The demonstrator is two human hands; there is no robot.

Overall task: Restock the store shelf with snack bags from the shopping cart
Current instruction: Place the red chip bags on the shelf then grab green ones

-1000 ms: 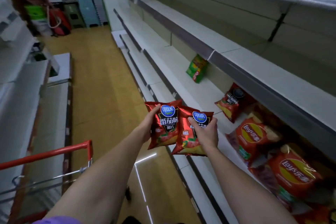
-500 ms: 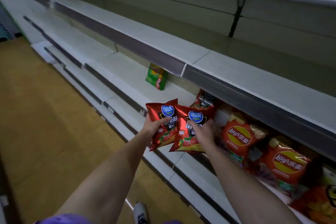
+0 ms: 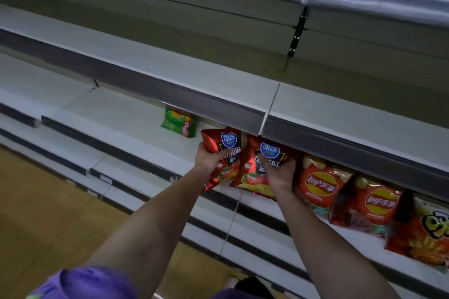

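Two red snack bags held up at the shelf edge.
Left hand (image 3: pixel 209 159) gripping the left red bag (image 3: pixel 224 153), right hand (image 3: pixel 279 172) gripping the right red bag (image 3: pixel 255 172), both over the white shelf (image 3: pixel 136 126); green bag (image 3: pixel 178 122) just behind to the left, orange chip bags (image 3: pixel 320 187) just beside on the right.
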